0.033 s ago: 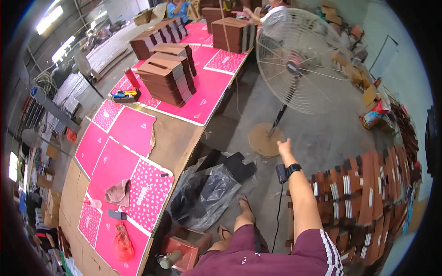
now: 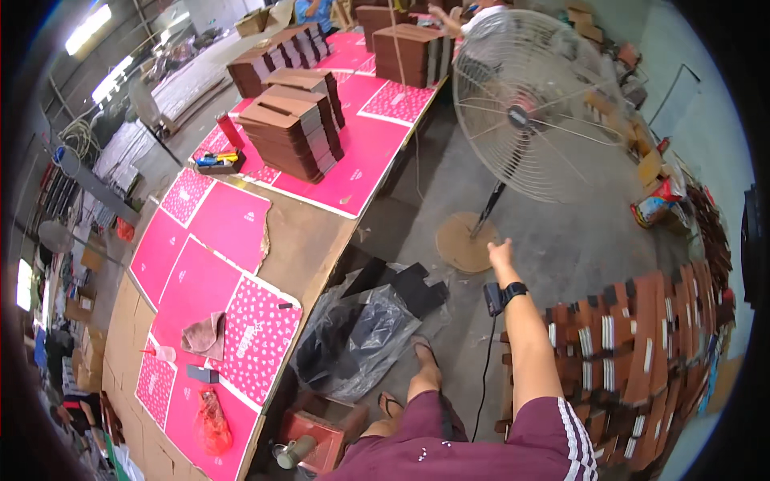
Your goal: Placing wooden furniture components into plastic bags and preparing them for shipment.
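A grey concrete floor (image 2: 577, 240) runs beside a long cardboard-topped worktable (image 2: 313, 240) under bright ceiling lights (image 2: 88, 28).

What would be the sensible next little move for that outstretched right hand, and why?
Probably lower the right hand toward the brown stack beside it. The hand is open, holds nothing and hangs over bare floor, short of the fan; that stack lies nearest.

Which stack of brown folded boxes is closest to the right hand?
The long row of brown boxes on the floor, directly beside the right hand and forearm. The other brown stacks sit on the pink-covered table, well across the aisle.
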{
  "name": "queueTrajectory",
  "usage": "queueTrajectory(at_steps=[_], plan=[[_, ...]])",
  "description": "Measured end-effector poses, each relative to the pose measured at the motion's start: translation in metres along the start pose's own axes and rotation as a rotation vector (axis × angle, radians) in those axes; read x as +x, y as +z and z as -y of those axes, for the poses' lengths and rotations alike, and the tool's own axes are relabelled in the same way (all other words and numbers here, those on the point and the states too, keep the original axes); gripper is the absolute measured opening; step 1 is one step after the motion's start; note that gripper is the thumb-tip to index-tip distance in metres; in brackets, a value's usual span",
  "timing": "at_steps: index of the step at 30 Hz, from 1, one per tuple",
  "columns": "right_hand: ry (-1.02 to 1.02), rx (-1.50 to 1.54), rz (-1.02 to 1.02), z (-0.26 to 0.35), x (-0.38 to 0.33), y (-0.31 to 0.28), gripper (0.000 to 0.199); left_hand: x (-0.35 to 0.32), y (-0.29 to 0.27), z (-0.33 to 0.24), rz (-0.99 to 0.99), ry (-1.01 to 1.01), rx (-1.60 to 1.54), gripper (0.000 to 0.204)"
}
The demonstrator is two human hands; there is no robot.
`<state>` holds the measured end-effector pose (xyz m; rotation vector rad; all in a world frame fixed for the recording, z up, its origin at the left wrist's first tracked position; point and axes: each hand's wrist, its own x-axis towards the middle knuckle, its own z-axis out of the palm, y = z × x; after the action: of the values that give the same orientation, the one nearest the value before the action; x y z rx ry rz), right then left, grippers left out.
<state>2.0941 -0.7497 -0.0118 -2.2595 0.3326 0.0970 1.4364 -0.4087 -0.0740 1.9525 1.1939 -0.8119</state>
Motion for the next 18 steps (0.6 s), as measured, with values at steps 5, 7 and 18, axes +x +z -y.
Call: queueTrajectory(at_steps=[5, 7, 18], plan=[[0.064, -0.097, -0.049, 0.001, 0.111, 0.048, 0.084, -0.014, 0.014, -0.020, 0.049, -0.215, -0.025, 0.039], [0.062, -0.057, -0.112, -0.001, 0.149, 0.063, 0.088, -0.027, 0.027, -0.025, 0.089, -0.307, -0.028, 0.039], [0.048, -0.112, -0.198, -0.023, 0.326, 0.108, 0.098, -0.092, 0.054, -0.075, 0.219, -0.629, -0.056, 0.039]])
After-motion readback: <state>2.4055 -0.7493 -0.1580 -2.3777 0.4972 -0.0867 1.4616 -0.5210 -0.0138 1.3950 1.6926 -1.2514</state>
